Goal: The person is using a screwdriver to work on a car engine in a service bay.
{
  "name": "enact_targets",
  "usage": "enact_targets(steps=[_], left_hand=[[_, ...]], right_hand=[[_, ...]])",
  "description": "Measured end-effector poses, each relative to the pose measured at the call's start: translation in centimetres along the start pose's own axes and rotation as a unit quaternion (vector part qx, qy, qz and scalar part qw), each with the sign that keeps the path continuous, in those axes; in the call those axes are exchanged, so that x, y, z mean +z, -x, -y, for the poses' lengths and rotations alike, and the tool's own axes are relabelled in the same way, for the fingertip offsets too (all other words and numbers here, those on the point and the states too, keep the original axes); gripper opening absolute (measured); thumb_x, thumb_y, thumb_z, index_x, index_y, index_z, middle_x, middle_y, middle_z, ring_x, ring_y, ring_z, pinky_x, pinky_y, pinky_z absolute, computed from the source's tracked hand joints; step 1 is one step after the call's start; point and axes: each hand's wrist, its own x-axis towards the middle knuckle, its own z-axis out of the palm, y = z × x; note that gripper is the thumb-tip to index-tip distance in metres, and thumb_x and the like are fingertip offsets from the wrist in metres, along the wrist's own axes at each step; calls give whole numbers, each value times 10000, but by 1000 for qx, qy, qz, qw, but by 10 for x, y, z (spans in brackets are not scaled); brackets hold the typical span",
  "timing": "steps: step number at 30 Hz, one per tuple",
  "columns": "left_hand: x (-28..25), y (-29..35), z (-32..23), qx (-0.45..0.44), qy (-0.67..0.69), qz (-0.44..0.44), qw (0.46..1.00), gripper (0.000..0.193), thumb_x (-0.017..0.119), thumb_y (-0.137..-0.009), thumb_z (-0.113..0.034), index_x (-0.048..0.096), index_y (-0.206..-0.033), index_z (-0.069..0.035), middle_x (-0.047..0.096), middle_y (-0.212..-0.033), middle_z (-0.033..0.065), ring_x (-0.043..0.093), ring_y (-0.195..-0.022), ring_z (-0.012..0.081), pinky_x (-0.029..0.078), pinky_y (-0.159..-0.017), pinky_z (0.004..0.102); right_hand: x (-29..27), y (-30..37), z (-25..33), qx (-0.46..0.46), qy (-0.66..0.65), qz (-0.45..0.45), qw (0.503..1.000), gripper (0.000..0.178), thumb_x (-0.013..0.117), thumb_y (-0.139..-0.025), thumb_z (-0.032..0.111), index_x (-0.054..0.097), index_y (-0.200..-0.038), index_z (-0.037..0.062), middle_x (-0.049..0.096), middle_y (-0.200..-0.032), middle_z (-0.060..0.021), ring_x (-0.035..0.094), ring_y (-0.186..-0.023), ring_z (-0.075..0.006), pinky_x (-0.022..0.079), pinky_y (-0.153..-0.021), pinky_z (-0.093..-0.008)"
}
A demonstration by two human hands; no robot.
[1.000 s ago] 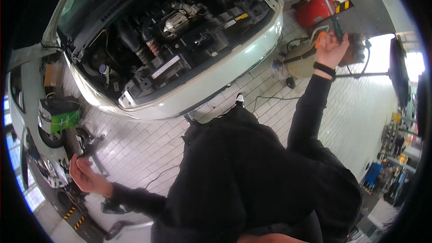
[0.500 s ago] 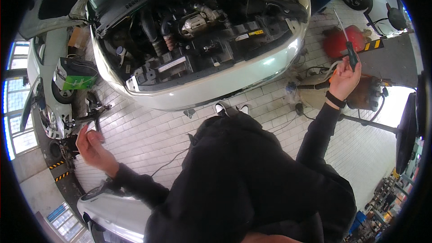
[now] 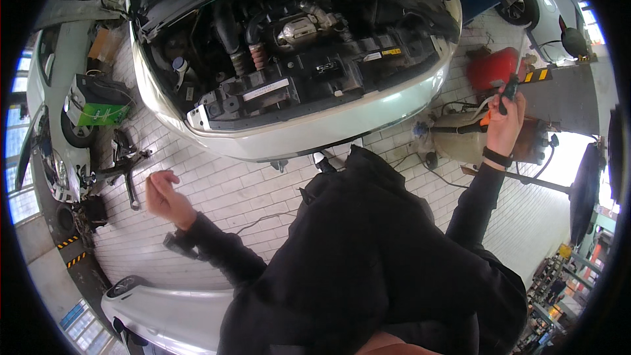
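Note:
My right hand [image 3: 505, 123] is raised at the right, closed around the dark handle of a screwdriver [image 3: 509, 87]. Its thin shaft points away from me, past a red rounded object. At the left, my left hand [image 3: 169, 200] hangs over the floor with its fingers curled and bunched. Whatever lies inside those fingers, if anything, is hidden. In front of me stands a pale car [image 3: 315, 118] with its engine bay [image 3: 296, 39] uncovered. Neither hand touches the car.
A metal part [image 3: 133, 184] lies on the tiled floor near my left hand, with a green-and-black box [image 3: 98, 108] beyond it. The red object [image 3: 491, 69] and a cylindrical tank [image 3: 460, 133] with hoses stand at the right. Another car [image 3: 174, 315] is behind me at the left.
My left hand has moved right and its fingers have drawn together. The screwdriver in my right hand has tilted to point more straight ahead. I have shifted slightly left relative to the car.

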Motion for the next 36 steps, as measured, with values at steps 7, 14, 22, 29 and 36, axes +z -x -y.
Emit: enact_targets(steps=[7, 14, 22, 29, 36], left_hand=[[118, 45, 102, -125, 63, 26, 990, 356, 512, -1074, -212, 624, -803, -9, 577, -676, 16, 468, -570, 72, 378, -529, 252], [233, 77, 150, -20, -153, 194, 969, 388, 603, -1016, -215, 431, -726, -22, 403, -608, 113, 381, -535, 258, 340, -531, 375], [275, 93, 193, 32, -216, 161, 962, 245, 636, -970, -136, 514, -771, -62, 449, -670, 87, 444, -662, 307, 375, -688, 422], [265, 101, 192, -32, -277, 210, 937, 136, 642, -941, -127, 571, -851, -54, 558, -792, 97, 530, -830, 341, 411, -785, 436], [267, 104, 195, 0, -323, 203, 924, 170, 637, -952, -150, 583, -820, -57, 541, -728, 100, 503, -757, 311, 400, -721, 427]], right_hand=[[38, -42, -78, 53, 298, 57, 951, 198, 725, -920, 149, 681, -1059, 14, 627, -828, 18, 499, -694, -72, 395, -626, -240], [35, -87, -244, -148, 566, 131, 800, 340, 651, -978, 312, 595, -1147, 22, 687, -951, -232, 667, -924, -453, 503, -759, -469], [-11, -91, -374, -168, 592, 227, 755, 321, 700, -926, 229, 566, -1115, 7, 615, -1049, -199, 561, -1008, -441, 423, -880, -508], [-4, -89, -369, -139, 574, 205, 781, 323, 709, -915, 199, 563, -1105, -17, 601, -1040, -211, 550, -1000, -446, 416, -875, -517], [-8, -91, -366, -109, 591, 227, 767, 353, 711, -911, 203, 557, -1118, -39, 584, -1047, -241, 538, -997, -469, 417, -865, -529]])
